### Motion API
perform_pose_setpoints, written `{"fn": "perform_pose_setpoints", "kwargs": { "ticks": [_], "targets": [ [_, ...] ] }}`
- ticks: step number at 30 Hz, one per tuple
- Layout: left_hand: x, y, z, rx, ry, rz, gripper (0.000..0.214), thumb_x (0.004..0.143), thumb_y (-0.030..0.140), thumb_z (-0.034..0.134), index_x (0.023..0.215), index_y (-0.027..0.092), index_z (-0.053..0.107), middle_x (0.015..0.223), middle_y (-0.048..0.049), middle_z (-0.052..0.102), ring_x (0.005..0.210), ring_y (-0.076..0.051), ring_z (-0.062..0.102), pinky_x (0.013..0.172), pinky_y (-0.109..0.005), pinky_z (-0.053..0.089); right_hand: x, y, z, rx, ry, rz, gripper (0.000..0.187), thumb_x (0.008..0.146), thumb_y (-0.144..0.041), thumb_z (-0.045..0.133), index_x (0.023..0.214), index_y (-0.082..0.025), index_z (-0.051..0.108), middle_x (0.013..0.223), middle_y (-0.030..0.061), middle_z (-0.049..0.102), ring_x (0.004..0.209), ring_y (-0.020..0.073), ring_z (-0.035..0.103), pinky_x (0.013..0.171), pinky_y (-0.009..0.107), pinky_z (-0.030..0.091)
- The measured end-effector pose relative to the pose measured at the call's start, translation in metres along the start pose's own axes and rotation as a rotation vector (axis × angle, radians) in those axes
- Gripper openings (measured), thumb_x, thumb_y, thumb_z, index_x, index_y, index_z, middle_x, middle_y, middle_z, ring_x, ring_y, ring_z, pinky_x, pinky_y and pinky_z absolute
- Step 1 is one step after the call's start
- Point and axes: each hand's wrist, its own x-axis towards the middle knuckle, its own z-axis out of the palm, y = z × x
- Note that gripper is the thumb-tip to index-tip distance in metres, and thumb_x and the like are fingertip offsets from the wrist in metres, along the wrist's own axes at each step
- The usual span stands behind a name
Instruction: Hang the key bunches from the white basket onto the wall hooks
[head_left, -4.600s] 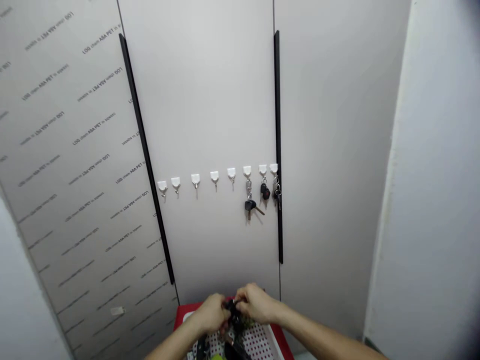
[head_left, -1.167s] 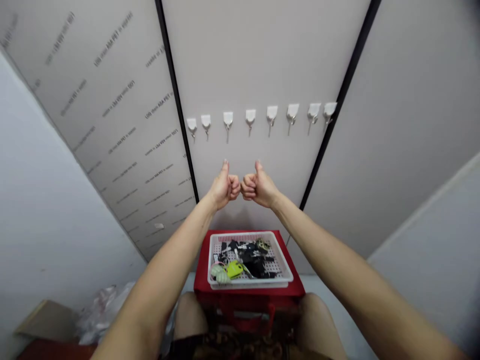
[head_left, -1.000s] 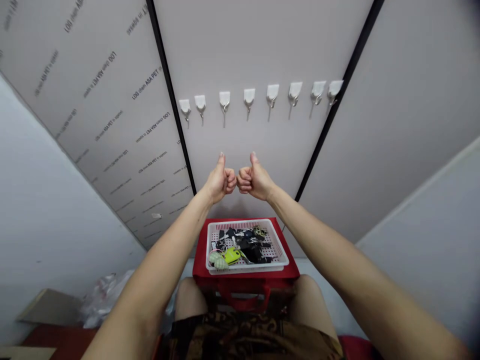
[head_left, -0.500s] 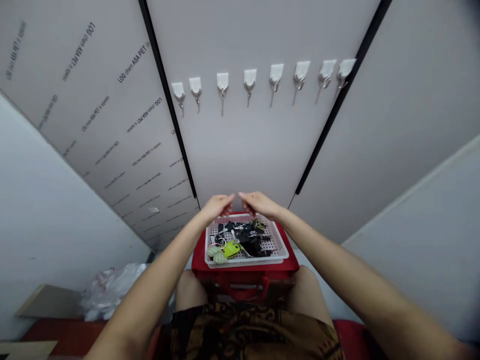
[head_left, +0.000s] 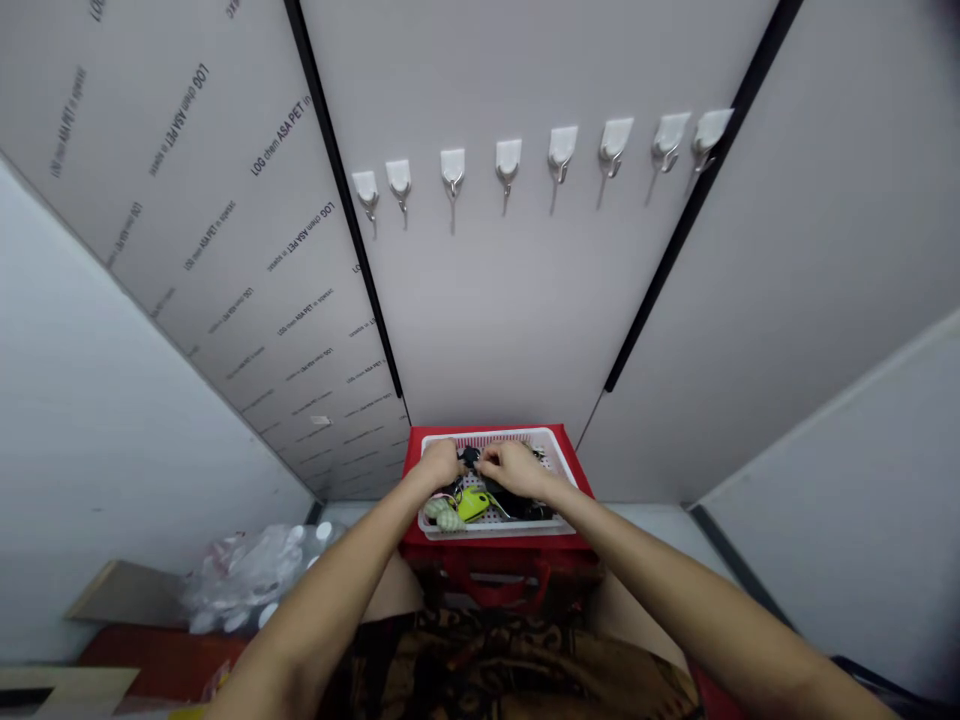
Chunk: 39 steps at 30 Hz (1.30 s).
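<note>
A white plastic basket with a perforated bottom holds a jumble of keys and key fobs. My left hand is down in its left part, fingers curled and partly hidden. Facing it, my right hand reaches in with thumb and fingers bent together. A small black key shows between the two sets of fingertips; whether either hand grips it is unclear. Nearer to me lie a yellow-green fob and a pale green, quilted-looking charm. Other dark keys are half covered by my right hand.
The basket stands on a red bag between my knees. Several white adhesive hooks line the wall panel ahead, between two black strips. At the lower left are a clear plastic bag of bottles and a board.
Both hands have come down from above the far rim of the basket into it, among the keys. The camera view has shifted slightly.
</note>
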Motion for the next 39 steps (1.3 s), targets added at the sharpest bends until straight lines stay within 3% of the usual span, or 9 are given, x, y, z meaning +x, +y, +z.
{"fn": "perform_pose_setpoints", "kwargs": {
  "ticks": [8, 13, 16, 22, 26, 30, 33, 39],
  "targets": [
    [0.0, -0.01, 0.002, -0.309, -0.077, -0.023, 0.047, 0.043, 0.014, 0.058, 0.089, 0.011, 0.047, 0.056, 0.0028, 0.051, 0.054, -0.009, 0.045, 0.049, -0.019, 0.032, -0.002, -0.002, 0.002, -0.115, -0.056, -0.116, 0.018, 0.063, -0.026, 0.043, 0.067, -0.017, 0.058, 0.066, 0.0036, 0.059, 0.06, 0.0125, 0.049, 0.055, 0.021, 0.032],
    [-0.008, -0.01, -0.011, -0.921, -0.09, 0.068, 0.045, 0.049, 0.013, 0.056, 0.092, 0.01, 0.042, 0.047, 0.0071, 0.043, 0.043, -0.004, 0.04, 0.047, -0.017, 0.03, -0.001, -0.008, 0.0, -0.089, -0.05, -0.101, 0.02, 0.061, -0.027, 0.046, 0.072, -0.015, 0.058, 0.072, 0.0061, 0.059, 0.066, 0.016, 0.05, 0.06, 0.024, 0.034],
    [-0.014, -0.004, -0.025, -1.129, -0.108, 0.118, 0.048, 0.049, 0.015, 0.057, 0.093, 0.012, 0.041, 0.048, 0.0069, 0.043, 0.042, -0.004, 0.041, 0.045, -0.017, 0.03, -0.001, -0.014, -0.002, 0.095, -0.005, -0.09, 0.022, 0.062, -0.022, 0.044, 0.078, -0.014, 0.056, 0.077, 0.0062, 0.058, 0.069, 0.0155, 0.05, 0.063, 0.025, 0.035],
    [-0.026, 0.007, -0.044, -1.38, -0.177, 0.2, 0.045, 0.047, 0.015, 0.06, 0.089, 0.013, 0.044, 0.052, 0.0051, 0.047, 0.046, -0.005, 0.045, 0.049, -0.018, 0.033, 0.005, -0.019, -0.01, 0.732, 0.088, -0.02, 0.031, 0.061, -0.02, 0.044, 0.092, -0.015, 0.048, 0.085, 0.0036, 0.056, 0.074, 0.0121, 0.049, 0.064, 0.024, 0.038],
    [-0.031, 0.011, -0.044, -1.41, -0.194, 0.243, 0.041, 0.048, 0.012, 0.06, 0.087, 0.015, 0.045, 0.057, 0.0039, 0.05, 0.049, -0.005, 0.047, 0.052, -0.019, 0.034, 0.008, -0.019, -0.017, 1.083, 0.128, 0.171, 0.028, 0.057, -0.022, 0.05, 0.084, -0.016, 0.05, 0.07, 0.0002, 0.055, 0.058, 0.0084, 0.048, 0.053, 0.022, 0.039],
    [-0.033, 0.01, -0.038, -1.342, -0.284, 0.228, 0.041, 0.048, 0.01, 0.058, 0.086, 0.015, 0.045, 0.061, 0.0022, 0.053, 0.051, -0.007, 0.048, 0.054, -0.02, 0.035, 0.008, -0.021, -0.021, 1.279, 0.151, 0.256, 0.02, 0.053, -0.023, 0.054, 0.071, -0.014, 0.051, 0.057, -0.0029, 0.051, 0.047, 0.0054, 0.044, 0.045, 0.019, 0.036],
    [-0.031, 0.005, -0.031, -1.19, -0.292, 0.161, 0.036, 0.047, 0.01, 0.057, 0.081, 0.013, 0.047, 0.057, 0.0029, 0.052, 0.049, -0.006, 0.047, 0.052, -0.019, 0.035, 0.006, -0.019, -0.02, 1.281, 0.261, 0.29, 0.019, 0.051, -0.023, 0.054, 0.067, -0.016, 0.048, 0.053, -0.0053, 0.048, 0.045, 0.0049, 0.042, 0.041, 0.017, 0.033],
    [-0.021, -0.012, -0.016, -0.823, -0.202, 0.095, 0.017, 0.048, 0.006, 0.051, 0.064, 0.011, 0.052, 0.045, 0.0048, 0.049, 0.042, -0.005, 0.041, 0.044, -0.017, 0.029, 0.006, -0.003, -0.017, 1.038, 0.483, 0.344, 0.017, 0.051, -0.023, 0.051, 0.065, -0.015, 0.047, 0.05, -0.0057, 0.045, 0.041, 0.0043, 0.039, 0.04, 0.017, 0.031]
  ]
}}
